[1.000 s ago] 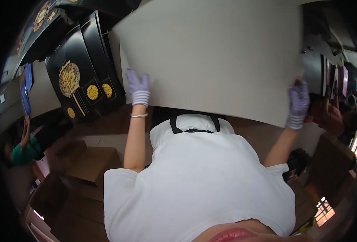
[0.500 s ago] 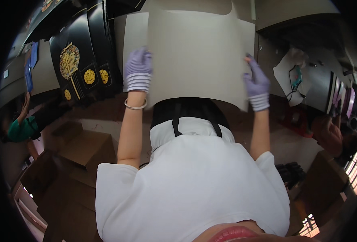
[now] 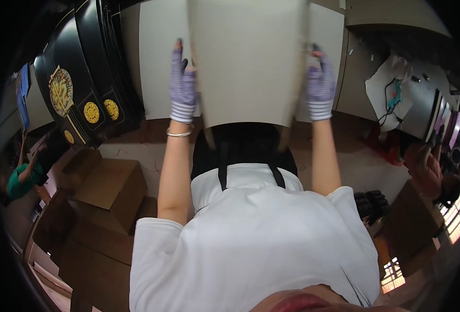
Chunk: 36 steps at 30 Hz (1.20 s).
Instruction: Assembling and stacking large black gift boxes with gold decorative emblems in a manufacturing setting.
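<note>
A large pale grey board (image 3: 248, 62) hangs in front of me above the work table, its side edges bent and blurred by motion. My left hand (image 3: 183, 86), in a purple-and-white striped glove with bare or dark fingertips, presses along the board's left edge. On the opposite edge my right hand (image 3: 321, 86), gloved alike, holds the board with its fingers partly hidden. Underneath lies a wider white sheet (image 3: 162, 78), showing on both sides of the board.
Black printed panels (image 3: 92, 67) with gold designs stand at the left. Cardboard boxes (image 3: 110, 187) sit on the floor at lower left. To the right, a teal tool with a dark cord (image 3: 394, 99) rests on a white sheet. People work at both sides.
Both my hands have moved closer together, most clearly the right one leftward. The board now looks narrower, with its side edges bent. The surroundings have shifted slightly with my head.
</note>
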Available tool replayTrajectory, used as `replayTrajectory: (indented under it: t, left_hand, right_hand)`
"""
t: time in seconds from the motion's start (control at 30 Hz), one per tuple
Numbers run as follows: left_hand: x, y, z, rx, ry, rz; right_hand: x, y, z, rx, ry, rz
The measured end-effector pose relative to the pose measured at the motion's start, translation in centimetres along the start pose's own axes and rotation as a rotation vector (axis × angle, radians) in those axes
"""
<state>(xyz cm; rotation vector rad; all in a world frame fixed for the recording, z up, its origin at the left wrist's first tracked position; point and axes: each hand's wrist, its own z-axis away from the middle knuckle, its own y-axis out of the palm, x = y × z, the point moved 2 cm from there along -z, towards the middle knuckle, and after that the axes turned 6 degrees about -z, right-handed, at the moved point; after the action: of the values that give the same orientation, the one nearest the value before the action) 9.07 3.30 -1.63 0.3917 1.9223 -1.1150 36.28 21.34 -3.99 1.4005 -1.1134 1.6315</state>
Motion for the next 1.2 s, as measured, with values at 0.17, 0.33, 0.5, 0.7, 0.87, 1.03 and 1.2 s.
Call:
replayTrajectory:
  t: [0.17,0.33,0.5,0.7,0.87,1.03,1.2]
  left_hand:
    - [1.1,0.1,-0.3,0.138,-0.246,0.193]
    - [-0.1,6.4,-0.5,0.357,0.053,-0.84]
    - [-0.3,3.3,-1.4,0.075,0.064,-0.32]
    - [2.4,-5.4,-0.3,0.006,-0.374,0.558]
    - [3.8,-6.9,0.7,-0.012,-0.502,0.337]
    - [2.5,-5.2,-1.6,-0.078,-0.384,0.366]
    - [1.1,-1.0,-2.0,-0.118,-0.188,0.268]
  right_hand:
    - [-2.0,-0.8,-0.9,0.054,0.445,-0.525]
    - [0.0,9.3,-1.0,0.089,-0.284,0.952]
    - [1.0,5.3,-2.3,0.079,-0.236,0.602]
    - [7.9,-7.5,2.7,0.195,0.325,-0.168]
    - [6.1,-8.8,2.0,0.139,0.261,0.132]
    - [7.3,-5.6,-3.2,-0.078,-0.109,1.072]
    - [3.4,-1.9,-1.3,0.263,-0.398,0.917]
